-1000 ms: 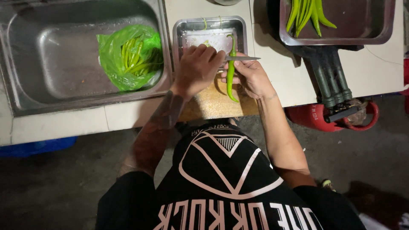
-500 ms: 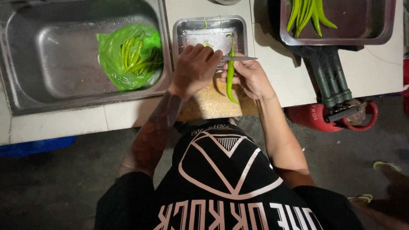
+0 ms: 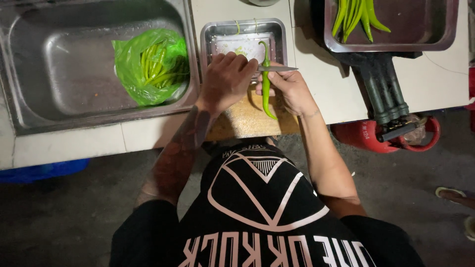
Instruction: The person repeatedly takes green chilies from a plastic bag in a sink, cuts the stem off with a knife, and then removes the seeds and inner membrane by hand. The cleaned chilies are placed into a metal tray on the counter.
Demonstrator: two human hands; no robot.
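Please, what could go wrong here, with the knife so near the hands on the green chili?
1. The knife lies across the long green chili right beside the left hand fingers; a slip could probably cut them.
2. The chili overhangs the small steel tray and the wooden board, so it may roll under the blade.
3. The board sits at the counter edge, so cut pieces could fall to the floor.

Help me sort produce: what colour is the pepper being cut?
Green; the long chilli pepper shows best in the head view.
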